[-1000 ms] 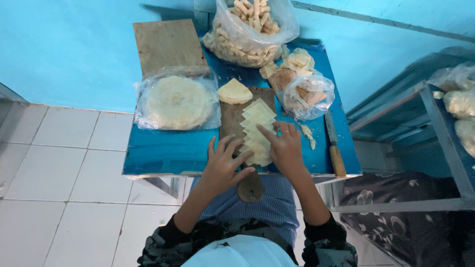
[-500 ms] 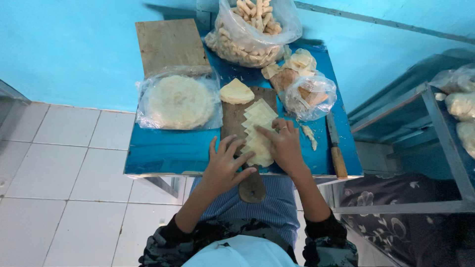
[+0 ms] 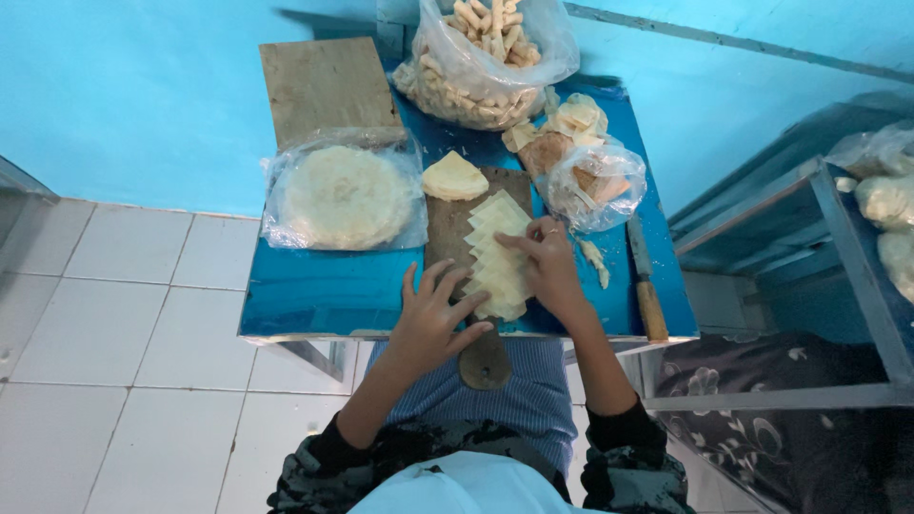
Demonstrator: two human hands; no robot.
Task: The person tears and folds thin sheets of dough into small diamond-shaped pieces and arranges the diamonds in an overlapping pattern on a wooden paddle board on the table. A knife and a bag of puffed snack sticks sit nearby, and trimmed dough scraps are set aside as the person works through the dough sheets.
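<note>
Row of pale, thin square dough sheets point(image 3: 497, 255), overlapped like shingles, laid along a dark wooden paddle-shaped board point(image 3: 447, 224) at the middle of a shiny blue table top point(image 3: 314, 290). Left hand point(image 3: 430, 319) flat on the near end of the row and the board, fingers spread wide, gripping nothing. Right hand point(image 3: 546, 266) on the right edge of the row, fingers curled, fingertips pinching at one sheet near the middle of the stack. Round handle end of the board jutting past the near table edge.

At the far end of the board, a folded wedge of pale dough point(image 3: 454, 178). Left of the board, a clear plastic bag holding a stack of round flat wrappers point(image 3: 345, 195); beyond it, a bare rectangular wooden board point(image 3: 326, 86). Far side, a large clear bag of pale rolled sticks point(image 3: 486, 59). Right of the board, a smaller clear bag with brownish filling point(image 3: 592, 186), and a wooden-handled knife point(image 3: 645, 286) along the right table edge. White tiled floor point(image 3: 105, 314) to the left.
</note>
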